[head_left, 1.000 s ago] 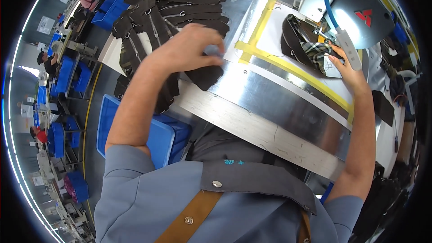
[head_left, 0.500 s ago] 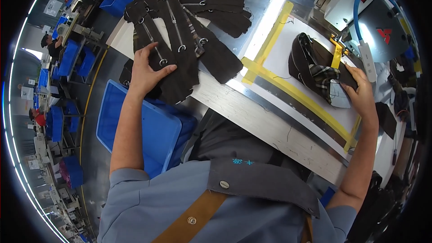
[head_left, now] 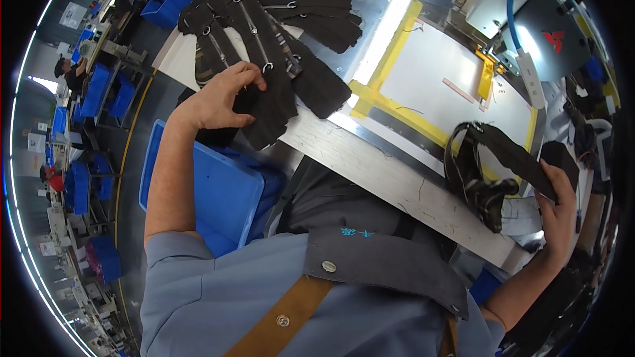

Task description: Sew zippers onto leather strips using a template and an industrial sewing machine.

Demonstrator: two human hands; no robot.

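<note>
In my right hand (head_left: 557,215), a dark zippered fabric piece (head_left: 512,152) with plaid lining is gripped by one end. It hangs bent over the near right edge of the work surface, its zipper side curling down to the left. My left hand (head_left: 221,98) lies over a pile of dark fabric pieces (head_left: 264,46) with metal zippers and ring-shaped pulls. Its fingers are bent and the thumb stands apart from them, touching the front strip. Part of that strip is hidden under the hand.
A sewing machine (head_left: 496,0) with a blue hose stands at the back right. Yellow tape (head_left: 390,59) borders a white sheet (head_left: 430,59) on the metal table. Below my left arm sits a blue bin (head_left: 218,192). Other people work at benches far left.
My right hand has drawn the zippered piece away from the machine, toward me and slightly right, baring the white sheet. My left fingers have bent inward and moved over the front strip.
</note>
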